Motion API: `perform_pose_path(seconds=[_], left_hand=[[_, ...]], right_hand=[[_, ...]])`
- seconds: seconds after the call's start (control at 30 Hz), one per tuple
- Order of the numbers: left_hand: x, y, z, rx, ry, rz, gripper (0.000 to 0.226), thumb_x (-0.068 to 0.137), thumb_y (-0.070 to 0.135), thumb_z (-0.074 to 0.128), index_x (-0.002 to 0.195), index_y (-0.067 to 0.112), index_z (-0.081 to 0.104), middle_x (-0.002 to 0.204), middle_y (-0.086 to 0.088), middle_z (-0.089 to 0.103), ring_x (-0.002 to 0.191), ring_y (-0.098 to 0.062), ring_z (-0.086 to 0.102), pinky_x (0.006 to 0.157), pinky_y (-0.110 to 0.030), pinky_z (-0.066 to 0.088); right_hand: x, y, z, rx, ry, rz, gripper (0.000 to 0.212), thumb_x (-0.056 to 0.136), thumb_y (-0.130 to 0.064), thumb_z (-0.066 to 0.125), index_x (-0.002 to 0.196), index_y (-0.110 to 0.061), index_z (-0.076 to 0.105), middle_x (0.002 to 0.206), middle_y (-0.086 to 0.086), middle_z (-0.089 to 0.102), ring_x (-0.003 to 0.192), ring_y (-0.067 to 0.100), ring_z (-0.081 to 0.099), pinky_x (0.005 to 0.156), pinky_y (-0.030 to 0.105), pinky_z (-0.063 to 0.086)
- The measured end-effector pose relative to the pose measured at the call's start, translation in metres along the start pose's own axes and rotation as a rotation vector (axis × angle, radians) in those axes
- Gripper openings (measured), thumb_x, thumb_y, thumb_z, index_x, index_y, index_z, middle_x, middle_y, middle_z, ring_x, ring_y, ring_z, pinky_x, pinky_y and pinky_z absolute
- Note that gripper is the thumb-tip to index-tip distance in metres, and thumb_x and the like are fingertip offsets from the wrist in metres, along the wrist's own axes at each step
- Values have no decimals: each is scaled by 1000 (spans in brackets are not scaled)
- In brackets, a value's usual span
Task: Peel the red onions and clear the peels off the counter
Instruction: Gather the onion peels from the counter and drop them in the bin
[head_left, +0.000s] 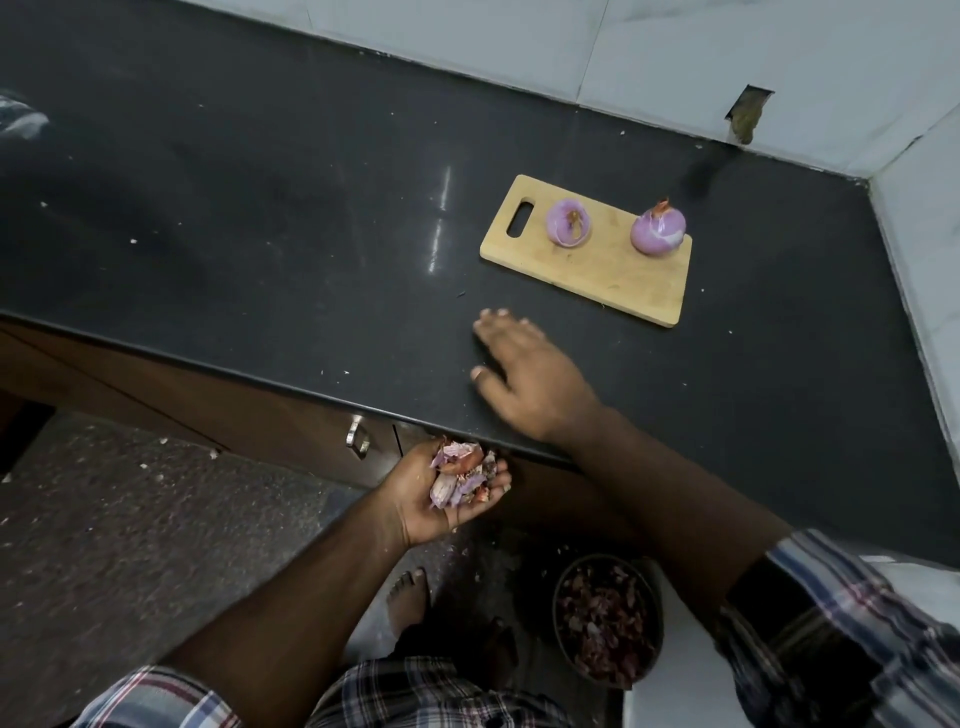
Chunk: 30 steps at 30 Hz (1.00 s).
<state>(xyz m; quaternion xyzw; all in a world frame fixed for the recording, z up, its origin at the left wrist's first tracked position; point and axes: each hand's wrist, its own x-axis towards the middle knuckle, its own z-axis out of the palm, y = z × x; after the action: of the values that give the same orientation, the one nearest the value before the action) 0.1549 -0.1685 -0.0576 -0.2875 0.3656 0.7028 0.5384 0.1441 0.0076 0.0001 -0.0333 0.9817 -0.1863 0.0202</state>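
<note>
While the left hand (447, 488) cups peels (460, 475) below the counter (260, 208) edge, the right hand (524, 371) lies flat, fingers spread, near the board (613, 270) bearing both onions (569, 223), probably sweeping; next, likely the bin (605, 618).

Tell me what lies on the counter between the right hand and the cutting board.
In the head view, only bare black counter separates the right hand from the wooden cutting board, apart from a few tiny specks. No peels show in that stretch.
</note>
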Motion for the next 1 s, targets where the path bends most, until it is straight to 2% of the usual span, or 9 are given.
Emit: perform_pose_path(seconds=[0.1, 0.17, 0.23, 0.33, 0.47, 0.63, 0.77, 0.87, 1.0], left_hand=[[-7, 1, 0, 16, -2, 26, 42, 101, 25, 39, 93, 3, 73, 88, -13, 74, 75, -25, 75, 67, -37, 63], [-9, 3, 0, 36, 21, 55, 41, 100, 27, 41, 87, 8, 75, 83, -8, 74, 70, -20, 74, 61, -33, 62], [-7, 5, -2, 25, 12, 36, 44, 100, 24, 39, 87, 2, 75, 88, -14, 75, 75, -26, 75, 66, -38, 63], [-2, 6, -6, 28, 17, 10, 49, 100, 21, 38, 86, -5, 77, 95, -21, 74, 83, -32, 75, 77, -41, 61], [1, 4, -9, 20, -4, 1, 49, 100, 22, 38, 89, -6, 77, 99, -21, 74, 84, -33, 75, 74, -40, 62], [-1, 10, -13, 43, -20, 4, 47, 99, 22, 38, 89, -6, 75, 97, -21, 74, 83, -33, 75, 74, -40, 61], [-3, 12, -14, 16, -27, 49, 48, 100, 33, 44, 88, 4, 78, 97, -14, 75, 84, -27, 75, 77, -42, 62], [-5, 12, -13, 17, -29, 19, 48, 101, 29, 41, 87, 0, 77, 97, -18, 74, 84, -30, 74, 79, -43, 60], [-4, 14, -14, 54, -19, -9, 46, 99, 20, 37, 89, -6, 74, 95, -22, 73, 81, -34, 74, 73, -39, 61]], right_hand=[[-29, -45, 18, 143, -57, -188, 55, 96, -25, 50, 148, -9, 40, 156, 8, 37, 147, 16, 27, 122, 26, 9], [-41, -58, 21, 302, -94, -270, 49, 93, -15, 53, 142, -9, 49, 150, 7, 46, 143, 13, 35, 121, 23, 16], [-27, -42, 12, 359, 17, -189, 46, 93, -16, 55, 139, -11, 54, 147, 4, 51, 139, 11, 41, 119, 25, 25], [16, -1, -6, 207, 107, 13, 50, 95, -30, 51, 142, -14, 49, 150, 3, 47, 142, 13, 37, 118, 37, 30], [59, 10, -2, 58, 48, 58, 58, 98, -37, 47, 150, -11, 36, 158, 6, 34, 148, 18, 24, 122, 33, 15], [45, -31, 12, 68, -28, -166, 58, 94, -34, 46, 147, -12, 42, 155, 6, 39, 146, 18, 29, 122, 34, 17], [-16, -58, 15, 377, -118, -337, 40, 91, -11, 55, 130, -9, 62, 139, 6, 59, 133, 12, 50, 116, 32, 33], [-19, -47, 8, 463, 42, -274, 31, 90, -10, 60, 119, -5, 69, 128, 7, 67, 124, 12, 58, 109, 35, 43], [-1, -30, 8, 212, 52, -105, 46, 94, -30, 54, 135, -11, 57, 146, 5, 52, 142, 14, 38, 119, 41, 27]])
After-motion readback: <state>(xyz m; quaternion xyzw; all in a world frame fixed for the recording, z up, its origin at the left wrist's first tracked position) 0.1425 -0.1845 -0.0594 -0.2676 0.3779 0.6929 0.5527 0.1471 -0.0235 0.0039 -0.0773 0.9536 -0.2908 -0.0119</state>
